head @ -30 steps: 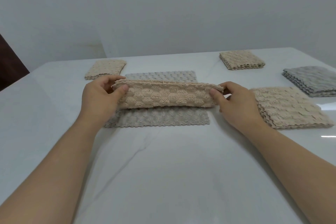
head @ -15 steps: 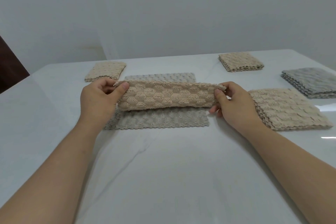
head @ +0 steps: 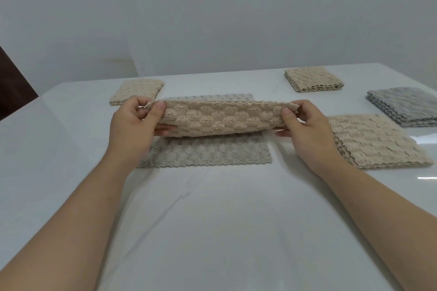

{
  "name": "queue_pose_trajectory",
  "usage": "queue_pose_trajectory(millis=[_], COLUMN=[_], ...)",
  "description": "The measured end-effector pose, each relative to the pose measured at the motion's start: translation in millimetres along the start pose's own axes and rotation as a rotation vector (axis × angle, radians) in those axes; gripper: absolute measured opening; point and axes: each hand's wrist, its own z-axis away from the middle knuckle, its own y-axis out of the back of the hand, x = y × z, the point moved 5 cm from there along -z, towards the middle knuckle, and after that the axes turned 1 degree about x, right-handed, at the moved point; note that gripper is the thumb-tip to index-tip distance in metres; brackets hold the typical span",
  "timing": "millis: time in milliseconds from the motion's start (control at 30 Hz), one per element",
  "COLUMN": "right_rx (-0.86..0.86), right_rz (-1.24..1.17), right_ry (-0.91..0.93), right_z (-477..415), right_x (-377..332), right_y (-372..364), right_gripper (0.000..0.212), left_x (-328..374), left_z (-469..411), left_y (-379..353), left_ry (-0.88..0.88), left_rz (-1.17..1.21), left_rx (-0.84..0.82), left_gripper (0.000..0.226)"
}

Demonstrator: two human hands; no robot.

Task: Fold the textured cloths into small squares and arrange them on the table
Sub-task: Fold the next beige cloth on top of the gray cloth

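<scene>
Beige cloth point(head: 222, 120), folded in half lengthwise, is held up between my hands, clear of the table point(head: 212, 220). My left hand point(head: 132, 130) pinches its left end, thumb on the near face and fingers curled behind. My right hand point(head: 305, 130) does the same at the right end. Both are closed on the cloth and hold nothing else. Since a second ago it has come up a little from the grey cloth point(head: 208, 153), which it was nearly resting on, and its near face has turned more toward me. The scalloped loose edges now meet along the top. The fold hangs at the bottom and sags slightly at mid-span. My reading: the first half-fold is done and the edges are squared, while the end-to-end fold that would make a square is not yet made. The long axis runs left to right, hand to hand, roughly level, with edges up and fold down. The grey cloth lies flat on the table under my hands, apparently not touching the beige one. A beige stack point(head: 378, 146) sits just right of my right hand, and a grey stack point(head: 402, 106) farther right and beyond. Beyond my right hand is a folded right square point(head: 312, 79), and beyond my left a left square point(head: 137, 92).
</scene>
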Motion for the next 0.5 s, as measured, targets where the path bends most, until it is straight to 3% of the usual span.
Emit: queue_pose_trajectory(millis=[100,200,267,333,500], right_rx=[-0.027,-0.074,-0.101,-0.111,-0.161], right_rz=[0.003,0.133,0.217,0.272,0.337], right_ry=[0.016,0.071,0.092,0.092,0.076], right_z=[4.3,10.9,13.8,16.1,20.9], right_x=[-8.5,-17.5,-21.4,-23.5,-27.9], right_y=[1.0,-1.0,-1.9,-1.4,2.8], right_gripper=[0.012,0.011,0.01,0.013,0.016], left_x=[9.1,10.9,9.2,7.6,5.5], left_z=[3.0,5.5,7.7,10.0,13.2], left_y=[4.8,6.1,2.9,0.8,4.5], left_ry=[0.062,0.266,0.344,0.333,0.307], left_rz=[0.045,0.056,-0.041,-0.174,-0.394], left_rx=[0.062,0.111,0.056,-0.019,-0.125], left_gripper=[0.029,0.041,0.034,0.017,0.025])
